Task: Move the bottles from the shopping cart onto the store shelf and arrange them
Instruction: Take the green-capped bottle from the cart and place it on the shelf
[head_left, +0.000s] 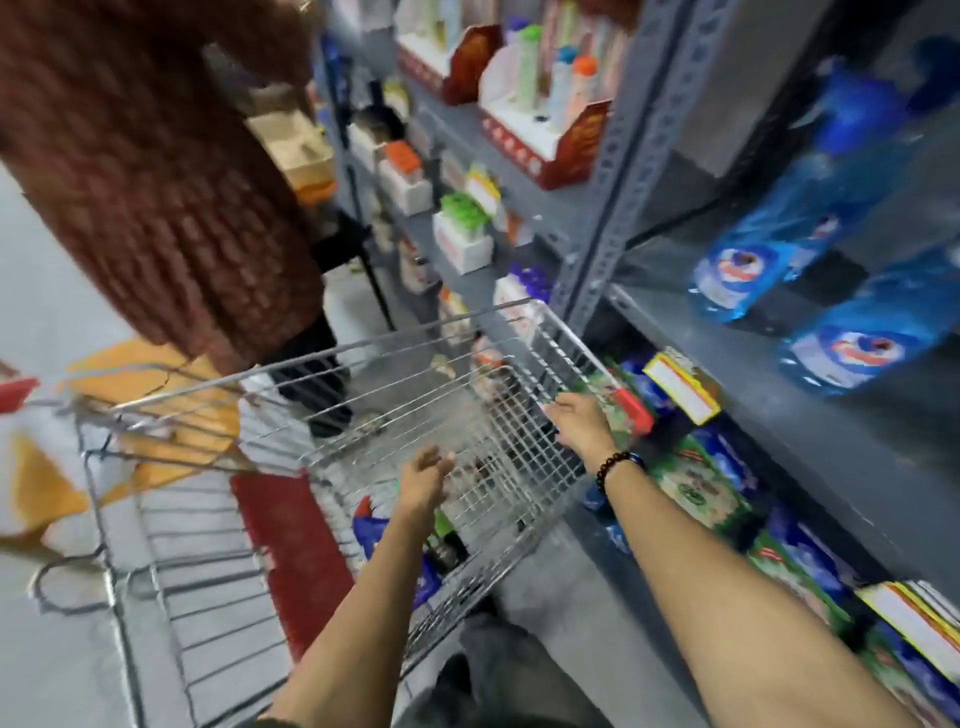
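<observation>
Hands open, I see left hand (423, 480) and right hand (579, 415) over shopping cart (332, 358); blue bottles (748, 270) could roll off the shelf.

Shiny wire-metal shopping cart (467, 395), matt grey metal shelf (779, 415), glossy blue plastic bottles (852, 348).

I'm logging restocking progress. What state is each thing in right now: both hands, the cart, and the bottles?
left hand: open, empty, reaching into the cart.
right hand: resting on the cart's right rim, holding no bottle.
shopping cart: beside the shelf, packages still at the bottom.
blue bottles: already on the shelf, blurred.
</observation>
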